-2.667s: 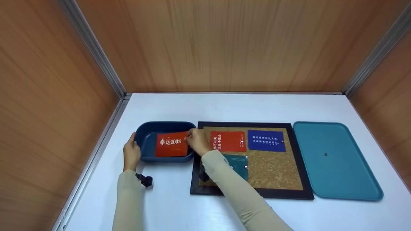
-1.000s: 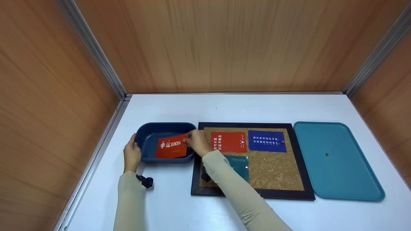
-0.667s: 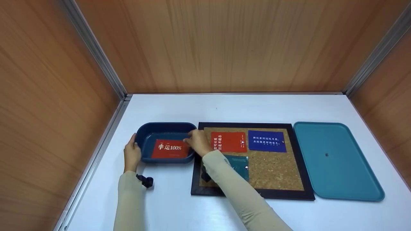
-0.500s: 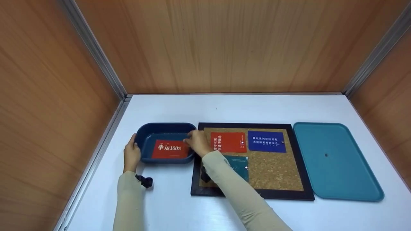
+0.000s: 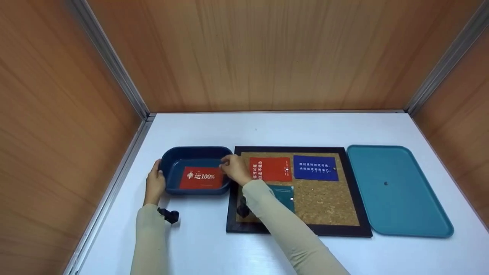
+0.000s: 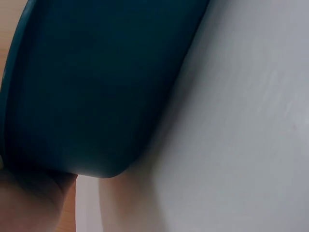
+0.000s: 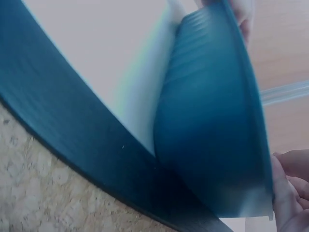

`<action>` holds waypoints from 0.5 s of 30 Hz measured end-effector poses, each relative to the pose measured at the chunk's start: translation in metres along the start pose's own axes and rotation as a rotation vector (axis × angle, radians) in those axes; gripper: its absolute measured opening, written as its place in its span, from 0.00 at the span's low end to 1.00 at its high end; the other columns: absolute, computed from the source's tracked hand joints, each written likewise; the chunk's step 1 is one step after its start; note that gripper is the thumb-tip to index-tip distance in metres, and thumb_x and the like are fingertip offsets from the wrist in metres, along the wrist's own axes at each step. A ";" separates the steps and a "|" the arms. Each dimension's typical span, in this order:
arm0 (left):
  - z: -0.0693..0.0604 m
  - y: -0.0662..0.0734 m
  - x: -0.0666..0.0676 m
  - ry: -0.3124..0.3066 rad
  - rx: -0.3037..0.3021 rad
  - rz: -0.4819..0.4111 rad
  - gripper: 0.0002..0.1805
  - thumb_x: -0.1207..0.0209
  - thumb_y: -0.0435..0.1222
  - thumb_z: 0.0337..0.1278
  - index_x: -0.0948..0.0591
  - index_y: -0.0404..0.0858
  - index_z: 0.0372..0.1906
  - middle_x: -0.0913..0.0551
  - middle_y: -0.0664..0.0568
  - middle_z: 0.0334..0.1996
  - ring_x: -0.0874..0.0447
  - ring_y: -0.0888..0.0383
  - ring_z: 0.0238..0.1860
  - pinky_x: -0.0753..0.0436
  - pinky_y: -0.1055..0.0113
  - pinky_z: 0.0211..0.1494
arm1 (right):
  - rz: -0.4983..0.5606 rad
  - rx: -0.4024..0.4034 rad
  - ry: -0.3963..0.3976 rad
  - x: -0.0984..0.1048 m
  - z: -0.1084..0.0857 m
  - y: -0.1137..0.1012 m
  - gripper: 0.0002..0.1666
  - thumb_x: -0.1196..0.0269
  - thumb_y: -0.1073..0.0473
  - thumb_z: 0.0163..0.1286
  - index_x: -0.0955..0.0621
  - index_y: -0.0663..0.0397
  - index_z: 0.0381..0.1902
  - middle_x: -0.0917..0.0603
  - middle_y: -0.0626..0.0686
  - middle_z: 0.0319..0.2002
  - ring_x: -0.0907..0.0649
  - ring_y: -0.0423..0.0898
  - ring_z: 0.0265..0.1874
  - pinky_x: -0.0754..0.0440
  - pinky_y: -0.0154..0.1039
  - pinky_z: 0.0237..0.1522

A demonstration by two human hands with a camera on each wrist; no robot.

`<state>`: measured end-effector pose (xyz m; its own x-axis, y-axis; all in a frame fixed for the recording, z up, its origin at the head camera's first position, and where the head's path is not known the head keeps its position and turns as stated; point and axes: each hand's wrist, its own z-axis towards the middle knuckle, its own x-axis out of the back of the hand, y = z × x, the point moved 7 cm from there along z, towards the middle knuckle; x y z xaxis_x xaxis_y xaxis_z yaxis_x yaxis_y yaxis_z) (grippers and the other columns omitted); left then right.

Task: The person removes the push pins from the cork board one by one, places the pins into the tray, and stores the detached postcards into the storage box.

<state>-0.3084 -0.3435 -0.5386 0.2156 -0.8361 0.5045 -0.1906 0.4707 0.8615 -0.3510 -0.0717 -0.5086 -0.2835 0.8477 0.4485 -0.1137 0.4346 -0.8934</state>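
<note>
The dark blue container (image 5: pixel 198 191) stands at the left of the table, and a red card (image 5: pixel 201 178) with white writing lies inside it near the front wall. My left hand (image 5: pixel 154 185) grips the container's left end, and its edge shows low in the left wrist view. My right hand (image 5: pixel 235 170) is over the container's right rim, beside the card's right edge. Bent fingers and thumb (image 7: pixel 285 191) meet the rim of the container (image 7: pixel 212 111) in the right wrist view. Whether they pinch anything is hidden.
A black-framed cork board (image 5: pixel 324 206) adjoins the container's right side, under my right forearm. It bears a red card (image 5: pixel 273 169), a blue card (image 5: pixel 315 168) and a green card (image 5: pixel 283 194). A teal tray (image 5: pixel 401 198) with a small dark spot lies further right.
About a second ago, the red card was raised and tilted at my right fingers; now it lies flat lower in the container. My left hand stays at the container's end.
</note>
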 end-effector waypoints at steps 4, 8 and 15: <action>0.000 0.001 0.000 -0.030 0.030 0.002 0.28 0.70 0.27 0.73 0.53 0.31 0.75 0.53 0.34 0.75 0.57 0.40 0.76 0.52 0.49 0.78 | 0.114 -0.065 -0.029 0.000 0.001 0.004 0.16 0.41 0.71 0.66 0.21 0.72 0.52 0.14 0.62 0.38 0.12 0.51 0.34 0.14 0.34 0.36; 0.000 -0.001 0.001 -0.044 0.063 -0.013 0.28 0.69 0.31 0.74 0.53 0.34 0.76 0.53 0.36 0.76 0.57 0.42 0.77 0.52 0.48 0.78 | 0.236 -0.115 -0.057 0.000 -0.001 0.009 0.17 0.43 0.73 0.67 0.22 0.72 0.53 0.16 0.62 0.41 0.13 0.51 0.37 0.14 0.34 0.39; -0.004 0.001 0.002 -0.092 0.098 0.112 0.33 0.68 0.47 0.76 0.56 0.39 0.77 0.54 0.36 0.76 0.56 0.38 0.76 0.50 0.42 0.76 | 0.380 -0.111 -0.081 0.001 -0.002 0.009 0.20 0.45 0.70 0.69 0.25 0.71 0.58 0.18 0.65 0.46 0.16 0.62 0.48 0.14 0.38 0.44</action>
<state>-0.3045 -0.3436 -0.5362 0.1003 -0.8045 0.5854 -0.3015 0.5361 0.7885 -0.3501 -0.0659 -0.5160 -0.3602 0.9295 0.0793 0.1163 0.1291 -0.9848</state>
